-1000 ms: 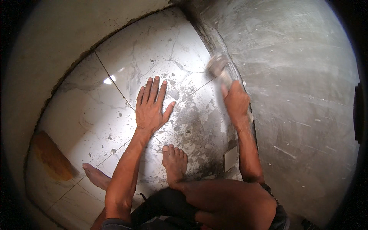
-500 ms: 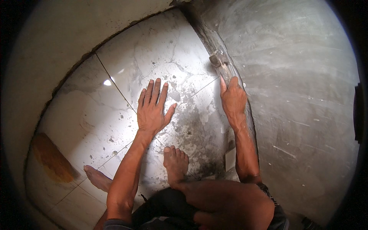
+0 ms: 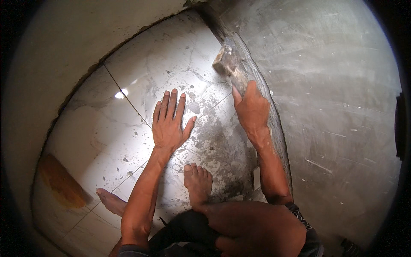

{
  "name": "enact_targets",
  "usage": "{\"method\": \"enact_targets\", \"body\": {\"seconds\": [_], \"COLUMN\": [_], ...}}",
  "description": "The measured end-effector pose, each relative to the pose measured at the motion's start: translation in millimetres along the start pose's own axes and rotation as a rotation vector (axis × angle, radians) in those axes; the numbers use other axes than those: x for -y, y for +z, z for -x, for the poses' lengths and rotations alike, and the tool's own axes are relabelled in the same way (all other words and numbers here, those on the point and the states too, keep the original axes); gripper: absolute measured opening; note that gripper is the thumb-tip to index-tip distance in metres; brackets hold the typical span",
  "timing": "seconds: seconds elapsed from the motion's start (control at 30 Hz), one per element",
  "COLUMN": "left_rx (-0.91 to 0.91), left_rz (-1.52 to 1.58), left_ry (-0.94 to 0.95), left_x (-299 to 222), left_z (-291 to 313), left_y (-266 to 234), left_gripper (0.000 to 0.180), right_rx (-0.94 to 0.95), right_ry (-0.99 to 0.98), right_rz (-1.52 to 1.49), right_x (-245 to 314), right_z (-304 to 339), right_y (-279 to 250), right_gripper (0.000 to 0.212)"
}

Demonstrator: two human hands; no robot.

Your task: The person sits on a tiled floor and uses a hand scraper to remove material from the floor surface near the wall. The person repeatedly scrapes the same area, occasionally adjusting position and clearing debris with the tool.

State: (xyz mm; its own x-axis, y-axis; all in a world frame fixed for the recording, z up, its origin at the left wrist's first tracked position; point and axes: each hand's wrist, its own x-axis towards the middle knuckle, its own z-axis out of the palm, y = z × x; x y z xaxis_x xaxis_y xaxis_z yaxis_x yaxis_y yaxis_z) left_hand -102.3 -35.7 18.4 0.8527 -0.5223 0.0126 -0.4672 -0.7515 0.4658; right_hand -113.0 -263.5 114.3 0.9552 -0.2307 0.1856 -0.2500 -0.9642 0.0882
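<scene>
My left hand (image 3: 169, 128) lies flat on the pale marbled floor tiles (image 3: 141, 81), its fingers spread and nothing in them. Farther to the right, my right hand (image 3: 253, 108) is closed round the handle of a hammer (image 3: 223, 61). The hammer has a blocky, dusty head, slightly smeared by motion, which points away from me and to the left. It is over the tile edge beside the rough strip (image 3: 257, 70) at the foot of the wall. Most of the handle is hidden by my fingers.
Crumbs of mortar and grey cement smears (image 3: 209, 141) cover the tiles between my hands. An orange-brown broom head (image 3: 64, 184) lies at the left wall. On the right rises a grey plastered wall (image 3: 334, 107). My bare foot (image 3: 198, 182) is close behind my left hand.
My right hand has moved left with the hammer, away from the wall strip and over the tiles. My left hand stays flat in nearly the same place.
</scene>
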Motion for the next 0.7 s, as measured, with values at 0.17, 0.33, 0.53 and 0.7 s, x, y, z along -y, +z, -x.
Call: {"method": "enact_targets", "body": {"seconds": [0.17,0.33,0.53,0.7], "left_rx": [-0.008,-0.008,0.001,-0.005], "left_rz": [0.012,0.010,-0.031,-0.026], "left_ry": [0.021,0.005,0.001,0.005], "left_x": [-6.8,-1.0,-3.7,0.2], "left_z": [-4.4,-0.4,-3.8,-0.1], "left_y": [0.7,1.0,2.2,1.0], "left_gripper": [0.070,0.071,0.072,0.071], "right_rx": [0.147,0.228,0.109,0.073], "right_ry": [0.186,0.243,0.115,-0.025], "right_rz": [0.068,0.036,-0.109,-0.033], "right_x": [-35.7,-17.7,-25.0,-53.3], "right_z": [-29.3,16.0,43.6,43.7], "right_y": [14.2,10.3,1.8,5.8], "right_gripper": [0.042,0.041,0.040,0.043]}}
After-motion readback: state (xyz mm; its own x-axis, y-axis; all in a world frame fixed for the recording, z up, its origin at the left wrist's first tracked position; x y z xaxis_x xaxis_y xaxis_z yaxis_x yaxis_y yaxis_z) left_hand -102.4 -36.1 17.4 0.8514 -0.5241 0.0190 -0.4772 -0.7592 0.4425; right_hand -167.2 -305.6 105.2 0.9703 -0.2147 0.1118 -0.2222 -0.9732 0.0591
